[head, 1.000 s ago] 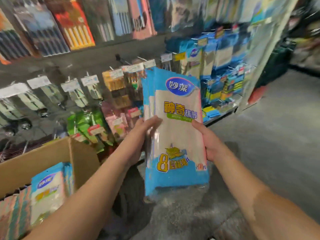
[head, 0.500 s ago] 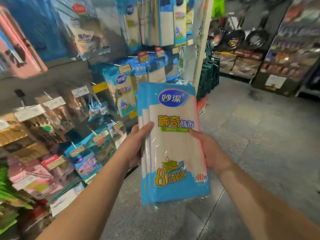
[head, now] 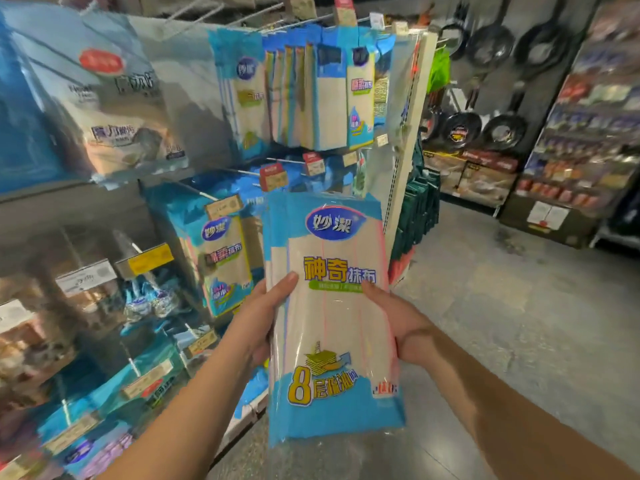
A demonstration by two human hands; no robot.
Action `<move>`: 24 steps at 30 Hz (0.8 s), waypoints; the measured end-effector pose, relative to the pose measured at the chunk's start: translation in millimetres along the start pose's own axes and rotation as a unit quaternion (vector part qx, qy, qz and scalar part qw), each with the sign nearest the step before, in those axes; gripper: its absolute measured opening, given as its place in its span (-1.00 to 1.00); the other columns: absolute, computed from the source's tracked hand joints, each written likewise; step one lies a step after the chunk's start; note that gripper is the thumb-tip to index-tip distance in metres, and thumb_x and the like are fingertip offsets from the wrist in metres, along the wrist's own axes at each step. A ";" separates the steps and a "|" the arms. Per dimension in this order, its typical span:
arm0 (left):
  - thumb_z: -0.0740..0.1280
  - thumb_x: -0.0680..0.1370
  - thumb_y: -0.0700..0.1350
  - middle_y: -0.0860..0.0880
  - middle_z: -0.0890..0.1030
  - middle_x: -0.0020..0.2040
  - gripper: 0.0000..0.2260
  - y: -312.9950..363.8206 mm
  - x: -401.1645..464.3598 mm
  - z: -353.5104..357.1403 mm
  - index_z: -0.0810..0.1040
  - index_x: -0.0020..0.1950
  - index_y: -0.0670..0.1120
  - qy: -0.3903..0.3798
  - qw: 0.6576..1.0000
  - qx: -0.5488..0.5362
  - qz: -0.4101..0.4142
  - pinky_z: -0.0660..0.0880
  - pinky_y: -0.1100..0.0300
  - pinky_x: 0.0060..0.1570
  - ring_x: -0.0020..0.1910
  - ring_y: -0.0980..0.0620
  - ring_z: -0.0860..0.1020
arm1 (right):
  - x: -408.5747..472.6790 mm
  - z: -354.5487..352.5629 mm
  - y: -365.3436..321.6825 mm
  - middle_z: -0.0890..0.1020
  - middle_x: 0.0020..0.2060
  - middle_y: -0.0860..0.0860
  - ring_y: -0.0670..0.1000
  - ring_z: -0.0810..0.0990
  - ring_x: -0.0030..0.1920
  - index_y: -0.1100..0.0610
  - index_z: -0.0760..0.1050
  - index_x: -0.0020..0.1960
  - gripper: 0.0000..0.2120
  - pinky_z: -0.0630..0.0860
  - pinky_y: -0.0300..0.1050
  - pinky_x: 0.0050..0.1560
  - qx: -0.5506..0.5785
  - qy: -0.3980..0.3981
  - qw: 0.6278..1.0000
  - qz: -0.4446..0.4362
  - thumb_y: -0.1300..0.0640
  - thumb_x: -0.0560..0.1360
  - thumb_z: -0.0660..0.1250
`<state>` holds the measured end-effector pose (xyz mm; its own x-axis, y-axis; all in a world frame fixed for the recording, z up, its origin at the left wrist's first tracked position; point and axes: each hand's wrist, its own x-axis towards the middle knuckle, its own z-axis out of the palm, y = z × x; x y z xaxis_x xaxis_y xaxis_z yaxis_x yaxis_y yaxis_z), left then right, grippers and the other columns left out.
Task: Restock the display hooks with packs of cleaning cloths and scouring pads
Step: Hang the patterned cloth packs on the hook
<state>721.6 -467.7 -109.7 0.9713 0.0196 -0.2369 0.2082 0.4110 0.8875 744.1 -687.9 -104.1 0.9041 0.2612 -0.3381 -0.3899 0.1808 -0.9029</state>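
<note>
Gripping a light, floppy, slick-wrapped stack of cloth packs (head: 330,317) at mid-edges, left hand (head: 258,323) and right hand (head: 403,327) pinch both sides.

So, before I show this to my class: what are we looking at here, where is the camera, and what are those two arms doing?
There is no machine here. A person wears a wide-angle camera on the head, looking forward and down, so the arms you see are that person's own. There is one view only.

The left hand and the right hand each have a grip on one side of a stack of cleaning cloth packs, blue and cream, held upright in front of the body.

To the left stands a shop display with hooks carrying price tags and similar hanging cloth packs. Across the grey floor, frying pans hang on another rack. The held packs are not yet on any hook.
</note>
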 end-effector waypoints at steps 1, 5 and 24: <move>0.47 0.43 0.04 -0.18 0.70 0.15 -0.47 9.7 16.6 0.5 0.53 0.37 -0.07 0.005 1.000 -0.008 0.005 0.58 -0.20 0.17 0.15 -0.24 0.66 | 17.5 3.9 -12.9 0.73 0.01 0.04 0.03 0.72 -0.03 0.06 0.57 0.24 -0.71 0.65 -0.08 -0.09 -0.013 -0.001 1.000 -0.018 -0.01 0.56 0.32; 0.44 0.45 -0.03 -0.22 0.68 0.18 -0.47 43.3 78.2 -4.9 0.51 0.40 -0.13 0.005 0.999 -0.014 0.038 0.65 -0.12 0.05 0.07 -0.20 0.68 | 86.2 11.1 -60.6 0.69 0.14 0.03 0.06 0.69 0.10 0.02 0.38 0.40 -0.46 0.62 0.06 0.12 -0.076 -0.005 0.989 -0.129 0.13 0.46 0.43; 0.44 0.41 -0.01 -0.15 0.73 0.06 -0.59 155.4 263.0 24.0 0.50 0.24 -0.05 0.084 0.980 0.066 0.169 0.66 -0.09 -0.07 -0.02 -0.19 0.72 | 354.9 38.6 -318.7 0.68 -0.08 -0.01 -0.05 0.69 -0.19 0.12 0.55 0.03 -0.69 0.60 -0.21 -0.24 -0.074 -0.146 0.934 -0.317 0.49 0.54 0.21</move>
<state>1012.1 -420.5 -24.6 0.9570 0.2886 0.0285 -0.0992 0.2336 0.9672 1182.5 -616.2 73.9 0.8506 0.3975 0.3441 0.2551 0.2603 -0.9312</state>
